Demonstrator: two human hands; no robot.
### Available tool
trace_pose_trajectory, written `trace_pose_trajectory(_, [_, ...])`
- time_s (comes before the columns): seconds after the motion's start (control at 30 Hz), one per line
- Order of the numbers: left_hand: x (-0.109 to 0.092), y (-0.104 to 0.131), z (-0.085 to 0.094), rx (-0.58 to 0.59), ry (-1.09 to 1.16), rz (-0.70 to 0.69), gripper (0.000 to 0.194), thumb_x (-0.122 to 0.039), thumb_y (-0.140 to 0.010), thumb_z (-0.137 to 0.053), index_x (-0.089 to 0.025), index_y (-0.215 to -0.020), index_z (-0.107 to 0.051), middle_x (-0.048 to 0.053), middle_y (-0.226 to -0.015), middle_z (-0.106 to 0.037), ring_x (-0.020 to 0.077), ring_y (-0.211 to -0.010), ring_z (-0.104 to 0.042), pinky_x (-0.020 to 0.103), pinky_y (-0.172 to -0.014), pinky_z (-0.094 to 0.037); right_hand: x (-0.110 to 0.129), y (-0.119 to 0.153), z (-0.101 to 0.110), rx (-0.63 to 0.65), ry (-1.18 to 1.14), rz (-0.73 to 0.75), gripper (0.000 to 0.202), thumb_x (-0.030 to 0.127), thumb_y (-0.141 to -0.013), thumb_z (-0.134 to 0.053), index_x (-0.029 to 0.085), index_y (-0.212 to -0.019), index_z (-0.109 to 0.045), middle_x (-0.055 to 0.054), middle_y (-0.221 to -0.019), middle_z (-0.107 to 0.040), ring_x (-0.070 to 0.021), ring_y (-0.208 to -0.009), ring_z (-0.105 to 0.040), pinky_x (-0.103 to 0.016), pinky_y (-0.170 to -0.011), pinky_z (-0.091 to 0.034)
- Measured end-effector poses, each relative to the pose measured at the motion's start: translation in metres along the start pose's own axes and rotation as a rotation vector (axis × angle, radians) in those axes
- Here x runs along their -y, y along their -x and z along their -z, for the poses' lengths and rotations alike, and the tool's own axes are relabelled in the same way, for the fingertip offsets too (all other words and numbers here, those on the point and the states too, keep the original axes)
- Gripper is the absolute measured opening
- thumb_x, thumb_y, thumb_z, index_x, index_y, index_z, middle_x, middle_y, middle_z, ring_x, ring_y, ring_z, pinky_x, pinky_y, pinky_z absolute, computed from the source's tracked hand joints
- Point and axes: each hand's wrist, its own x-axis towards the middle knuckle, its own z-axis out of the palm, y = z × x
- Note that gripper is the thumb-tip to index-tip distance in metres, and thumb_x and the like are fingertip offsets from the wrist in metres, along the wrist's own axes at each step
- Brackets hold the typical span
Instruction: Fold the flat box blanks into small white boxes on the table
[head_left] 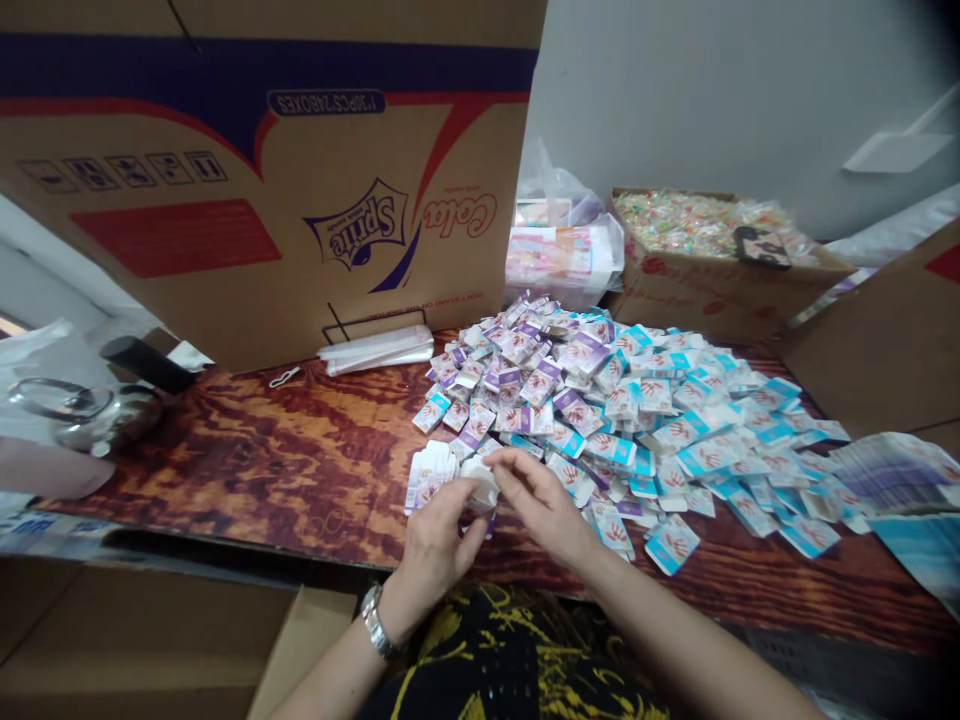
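A small white paper carton (481,484) is between my two hands at the near edge of the pile. My left hand (435,548), with a metal watch on its wrist, grips it from the left with thumb and fingers. The fingertips of my right hand (546,508) pinch the carton's top right edge. Just left of it, an opened purple and white carton (429,472) rests on the table. Behind and to the right spreads a heap of small cartons (634,400), some purple and some blue, printed with a red hand shape.
A large cardboard box (300,200) stands at the back left of the patterned wooden table (247,440). Wrapped candies fill an open carton (720,300) at the back right. Flat carton sheets (900,470) lie far right. A metal kettle (109,410) is at left.
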Motion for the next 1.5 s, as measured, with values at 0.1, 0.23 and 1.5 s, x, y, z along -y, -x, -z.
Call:
trace_pose_trajectory(0.1, [0.001,0.003,-0.001,0.018,-0.052,-0.021,0.038,-0.015,-0.083,-0.051,-0.018,-0.12,-0.041,0.008,-0.096,-0.065,0.0168,-0.083,-0.065,0.027,-0.072,-0.054,0.005,-0.007,0.0,0.073,-0.063,-0.093,0.019,0.033,-0.087,-0.052,0.017,-0.089,-0.061,-0.001,-0.081,-0.06,-0.0124,-0.071,-0.055,-0.023,-0.064,-0.045])
trace_pose_trajectory(0.23, [0.001,0.007,-0.008,0.004,-0.119,0.021,0.053,-0.019,-0.084,-0.051,-0.011,-0.132,-0.029,0.016,-0.11,-0.061,0.0213,-0.096,-0.063,0.031,-0.078,-0.054,0.009,-0.008,-0.004,-0.017,0.099,-0.072,0.012,0.026,-0.082,-0.057,0.018,-0.089,-0.064,-0.002,-0.082,-0.062,-0.0141,-0.074,-0.057,-0.025,-0.065,-0.046])
trace_pose_trajectory(1.5, [0.013,0.022,-0.037,0.399,-0.406,0.015,0.034,-0.004,-0.08,-0.047,-0.011,-0.113,-0.043,0.014,-0.11,-0.053,0.0248,-0.099,-0.052,0.041,-0.084,-0.048,-0.078,-0.002,-0.012,-0.001,1.007,-0.02,0.025,0.028,-0.085,-0.054,0.021,-0.108,-0.06,-0.009,-0.099,-0.052,-0.0217,-0.09,-0.054,-0.03,-0.07,-0.047])
